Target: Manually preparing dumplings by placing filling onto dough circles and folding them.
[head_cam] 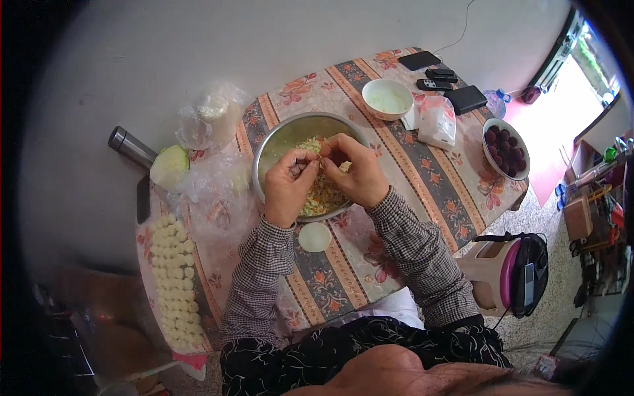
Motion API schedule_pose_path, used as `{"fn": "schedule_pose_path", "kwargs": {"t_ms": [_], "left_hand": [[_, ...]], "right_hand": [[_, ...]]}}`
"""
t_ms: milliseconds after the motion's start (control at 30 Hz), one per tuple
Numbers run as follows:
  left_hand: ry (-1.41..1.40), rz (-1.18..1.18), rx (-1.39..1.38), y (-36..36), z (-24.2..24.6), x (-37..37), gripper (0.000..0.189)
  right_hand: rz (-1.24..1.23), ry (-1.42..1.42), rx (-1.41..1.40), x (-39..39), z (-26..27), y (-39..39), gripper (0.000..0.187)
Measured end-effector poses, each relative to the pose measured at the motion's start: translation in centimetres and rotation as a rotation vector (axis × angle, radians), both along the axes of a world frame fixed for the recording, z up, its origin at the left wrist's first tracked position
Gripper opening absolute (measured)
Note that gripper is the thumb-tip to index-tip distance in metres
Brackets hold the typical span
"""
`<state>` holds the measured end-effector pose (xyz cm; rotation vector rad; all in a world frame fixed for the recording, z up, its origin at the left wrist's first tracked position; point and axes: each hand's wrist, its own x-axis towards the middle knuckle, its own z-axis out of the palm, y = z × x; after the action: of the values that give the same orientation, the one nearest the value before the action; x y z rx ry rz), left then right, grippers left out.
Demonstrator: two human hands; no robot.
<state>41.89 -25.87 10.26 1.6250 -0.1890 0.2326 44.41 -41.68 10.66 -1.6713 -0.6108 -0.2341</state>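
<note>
My left hand (290,185) and my right hand (357,172) meet over a stainless steel bowl (271,143), their fingertips pinched together. A small yellowish bit, too small to name, shows between the fingertips. Chopped vegetable filling (317,203) with green, pale and orange bits lies in the bowl, partly hidden by my hands. Just below the rim, a pale round stack of what look like dough wrappers (315,237) sits on the patterned tablecloth (324,282). Rows of small pale dumplings (173,282) line the table's left side.
A half cabbage (170,167), clear plastic bags (218,183) and a steel flask (132,147) are at left. Farther right are a white bowl (387,99), a tissue pack (438,123), a black wallet-like case (465,100) and a bowl of dark red fruit (506,149). A stool (488,279) stands beside the table.
</note>
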Motion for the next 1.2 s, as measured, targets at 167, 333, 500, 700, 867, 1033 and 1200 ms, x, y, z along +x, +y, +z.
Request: {"fn": "schedule_pose_path", "kwargs": {"t_ms": [167, 333, 500, 700, 867, 1033, 1200], "left_hand": [[-0.063, 0.035, 0.100, -0.4, 0.0, -0.1, 0.011], [-0.122, 0.107, 0.237, -0.7, -0.4, -0.2, 0.012], [-0.184, 0.177, 0.218, 0.3, -1.0, 0.5, 0.012], [0.009, 0.012, -0.096, 0.1, -0.2, 0.3, 0.011], [-0.025, 0.053, -0.026, -0.2, 0.3, -0.1, 0.012], [-0.071, 0.079, 0.104, -0.3, 0.4, -0.4, 0.011], [-0.145, 0.118, 0.199, -0.6, 0.0, -0.4, 0.018]], "right_hand": [[-0.019, -0.047, 0.005, -0.2, 0.1, 0.2, 0.013], [0.017, -0.007, 0.010, 0.0, -0.2, -0.1, 0.013], [0.195, -0.010, 0.057, -1.6, 0.8, 0.9, 0.013], [-0.112, -0.012, -0.096, 0.2, 0.1, -0.7, 0.017], [-0.007, -0.044, -0.036, -0.1, 0.4, -0.2, 0.020], [0.026, 0.020, -0.048, 0.0, 0.2, -0.3, 0.021], [0.073, 0.024, -0.039, -0.2, 0.5, -0.5, 0.020]]}}
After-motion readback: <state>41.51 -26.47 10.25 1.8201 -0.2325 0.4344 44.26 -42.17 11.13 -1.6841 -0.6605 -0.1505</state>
